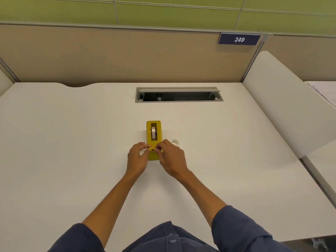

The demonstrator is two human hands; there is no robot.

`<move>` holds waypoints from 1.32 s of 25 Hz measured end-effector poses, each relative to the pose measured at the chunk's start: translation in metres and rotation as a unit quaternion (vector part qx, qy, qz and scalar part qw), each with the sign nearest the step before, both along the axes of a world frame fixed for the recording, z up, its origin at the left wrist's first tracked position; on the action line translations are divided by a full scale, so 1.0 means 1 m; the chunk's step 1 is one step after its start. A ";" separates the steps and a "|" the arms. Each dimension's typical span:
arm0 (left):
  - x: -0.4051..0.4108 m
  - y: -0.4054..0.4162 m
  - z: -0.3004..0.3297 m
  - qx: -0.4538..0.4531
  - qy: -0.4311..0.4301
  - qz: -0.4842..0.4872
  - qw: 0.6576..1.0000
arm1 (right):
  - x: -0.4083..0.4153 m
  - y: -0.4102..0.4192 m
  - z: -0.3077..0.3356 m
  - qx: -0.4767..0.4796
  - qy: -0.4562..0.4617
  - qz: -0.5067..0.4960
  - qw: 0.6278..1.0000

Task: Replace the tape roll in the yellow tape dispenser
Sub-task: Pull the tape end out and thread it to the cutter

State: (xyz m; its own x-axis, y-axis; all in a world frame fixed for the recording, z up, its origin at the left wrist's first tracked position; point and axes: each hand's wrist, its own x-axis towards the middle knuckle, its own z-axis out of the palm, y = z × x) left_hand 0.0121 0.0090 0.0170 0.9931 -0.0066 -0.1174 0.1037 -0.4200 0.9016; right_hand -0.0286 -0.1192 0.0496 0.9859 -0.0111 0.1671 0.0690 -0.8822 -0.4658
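Note:
The yellow tape dispenser point(153, 140) lies lengthwise at the middle of the white desk point(72, 142). A clear tape roll point(154, 132) sits upright in its slot. My left hand point(137, 157) grips the dispenser's near left edge with thumb and forefinger. My right hand point(171, 159) reaches over the near right side. Its thumb and forefinger are pinched together just above the cutter end, on the tape's loose end, which is barely visible. A second clear tape roll point(175, 142) lies flat on the desk right of the dispenser, partly hidden by my right hand.
An open grey cable tray point(179, 94) is sunk into the desk behind the dispenser. A beige partition with a "249" sign point(239, 39) closes the back. A white divider panel point(283, 106) bounds the right side, with papers point(327, 95) beyond it.

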 end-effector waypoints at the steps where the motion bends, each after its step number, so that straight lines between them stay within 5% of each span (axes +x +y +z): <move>1: 0.000 0.000 -0.001 0.002 -0.003 -0.002 1.000 | 0.000 0.000 0.000 0.001 -0.002 0.000 1.000; 18: -0.001 0.003 -0.007 0.030 -0.043 -0.013 0.999 | -0.005 0.005 -0.019 -0.007 -0.022 -0.009 1.000; 33: -0.005 0.003 -0.009 0.010 -0.026 -0.036 0.999 | -0.009 0.007 -0.039 -0.064 -0.213 0.001 0.975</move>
